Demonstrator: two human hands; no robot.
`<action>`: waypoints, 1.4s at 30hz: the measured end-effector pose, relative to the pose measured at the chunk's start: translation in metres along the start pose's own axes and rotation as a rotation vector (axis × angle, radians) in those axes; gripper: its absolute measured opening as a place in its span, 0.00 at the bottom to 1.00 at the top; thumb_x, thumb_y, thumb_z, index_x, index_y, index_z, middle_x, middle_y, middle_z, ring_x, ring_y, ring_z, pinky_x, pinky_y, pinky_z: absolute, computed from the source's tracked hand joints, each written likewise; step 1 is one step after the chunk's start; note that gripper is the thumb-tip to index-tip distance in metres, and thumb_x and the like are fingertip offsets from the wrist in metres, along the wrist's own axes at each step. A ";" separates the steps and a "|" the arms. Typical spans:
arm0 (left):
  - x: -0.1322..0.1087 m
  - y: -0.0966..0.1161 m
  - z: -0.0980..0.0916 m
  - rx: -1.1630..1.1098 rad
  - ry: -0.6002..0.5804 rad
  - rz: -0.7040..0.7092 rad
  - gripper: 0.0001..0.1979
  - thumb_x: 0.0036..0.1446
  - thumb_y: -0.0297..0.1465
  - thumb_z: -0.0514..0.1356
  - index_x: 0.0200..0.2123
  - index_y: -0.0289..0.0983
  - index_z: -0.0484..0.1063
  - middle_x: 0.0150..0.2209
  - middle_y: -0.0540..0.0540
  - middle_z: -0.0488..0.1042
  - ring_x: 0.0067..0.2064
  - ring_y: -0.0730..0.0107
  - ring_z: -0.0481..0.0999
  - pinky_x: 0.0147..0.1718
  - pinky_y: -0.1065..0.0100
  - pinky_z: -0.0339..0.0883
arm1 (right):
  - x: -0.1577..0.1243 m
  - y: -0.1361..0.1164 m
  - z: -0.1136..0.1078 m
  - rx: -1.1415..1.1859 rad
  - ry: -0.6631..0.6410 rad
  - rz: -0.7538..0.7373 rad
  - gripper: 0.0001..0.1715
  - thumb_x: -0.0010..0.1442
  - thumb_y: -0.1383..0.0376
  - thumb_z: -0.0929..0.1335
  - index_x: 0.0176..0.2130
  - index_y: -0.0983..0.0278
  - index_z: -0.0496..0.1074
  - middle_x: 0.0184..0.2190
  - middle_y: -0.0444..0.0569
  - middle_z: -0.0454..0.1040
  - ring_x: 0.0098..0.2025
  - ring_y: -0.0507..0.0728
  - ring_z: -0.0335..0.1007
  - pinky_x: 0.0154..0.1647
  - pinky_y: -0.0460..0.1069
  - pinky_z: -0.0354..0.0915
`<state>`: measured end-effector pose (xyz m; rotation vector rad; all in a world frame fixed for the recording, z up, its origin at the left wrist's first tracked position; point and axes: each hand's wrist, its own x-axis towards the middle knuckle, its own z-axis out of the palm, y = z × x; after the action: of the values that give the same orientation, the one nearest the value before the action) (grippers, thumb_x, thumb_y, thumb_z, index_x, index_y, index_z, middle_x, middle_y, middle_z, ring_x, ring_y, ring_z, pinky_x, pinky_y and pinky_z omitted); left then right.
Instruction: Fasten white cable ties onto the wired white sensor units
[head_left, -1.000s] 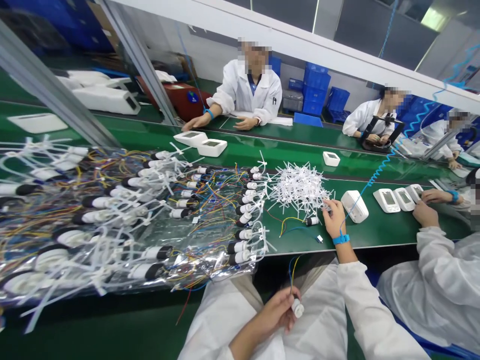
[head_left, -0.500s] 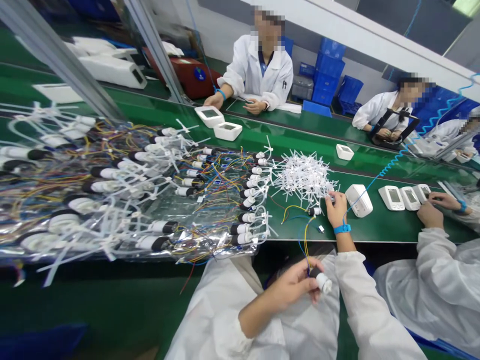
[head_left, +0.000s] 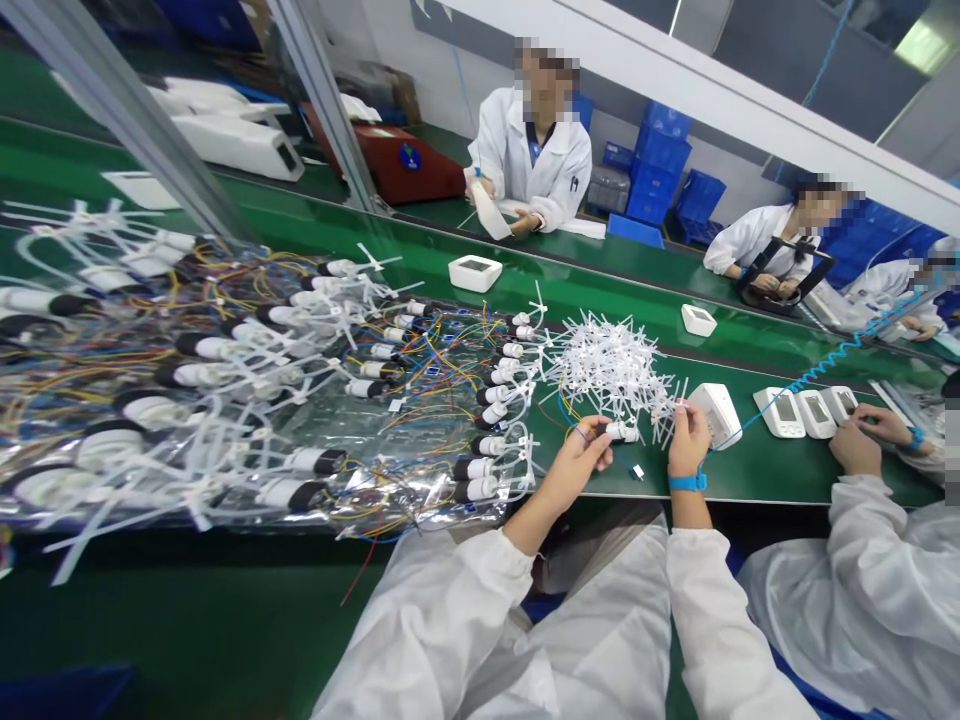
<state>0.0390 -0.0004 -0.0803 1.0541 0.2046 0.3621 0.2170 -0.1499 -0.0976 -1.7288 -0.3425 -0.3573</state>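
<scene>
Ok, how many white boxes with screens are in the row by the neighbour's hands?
3: the left white, rounded, grey-screened plastic box, the middle box and the right box, nearest the white-coated neighbour, who may hide more.

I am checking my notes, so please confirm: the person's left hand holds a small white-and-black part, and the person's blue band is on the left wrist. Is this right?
The wrist is wrong: the head view shows the person's blue band on the right wrist. The left hand does hold the small white-and-black part.
</scene>
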 end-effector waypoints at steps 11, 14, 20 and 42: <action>0.002 0.000 -0.001 -0.022 0.019 -0.010 0.28 0.61 0.53 0.72 0.47 0.39 0.67 0.25 0.60 0.67 0.23 0.78 0.62 0.25 0.73 0.52 | -0.050 -0.028 -0.003 0.301 -0.280 0.105 0.18 0.70 0.49 0.70 0.50 0.59 0.76 0.38 0.52 0.83 0.31 0.57 0.74 0.32 0.52 0.70; 0.001 0.002 -0.001 0.013 0.006 -0.013 0.25 0.62 0.50 0.71 0.47 0.39 0.68 0.26 0.59 0.67 0.24 0.79 0.62 0.25 0.73 0.54 | -0.062 -0.032 -0.001 0.298 -0.366 0.157 0.16 0.70 0.50 0.70 0.48 0.58 0.75 0.37 0.51 0.83 0.31 0.58 0.74 0.31 0.52 0.70; -0.003 0.006 0.000 0.157 -0.018 -0.010 0.23 0.62 0.47 0.72 0.48 0.39 0.72 0.28 0.57 0.69 0.26 0.77 0.66 0.28 0.72 0.60 | -0.058 -0.040 -0.003 0.320 -0.488 0.219 0.18 0.65 0.51 0.73 0.49 0.57 0.76 0.36 0.48 0.80 0.32 0.58 0.74 0.32 0.52 0.70; -0.005 0.001 -0.003 0.178 0.001 -0.004 0.23 0.67 0.50 0.67 0.51 0.37 0.74 0.25 0.57 0.67 0.26 0.74 0.65 0.31 0.69 0.60 | -0.056 -0.046 -0.005 0.445 -0.534 0.294 0.21 0.60 0.52 0.80 0.35 0.57 0.69 0.35 0.46 0.82 0.34 0.58 0.80 0.35 0.53 0.77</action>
<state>0.0333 0.0008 -0.0811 1.2286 0.2435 0.3457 0.1466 -0.1477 -0.0791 -1.3819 -0.5004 0.3822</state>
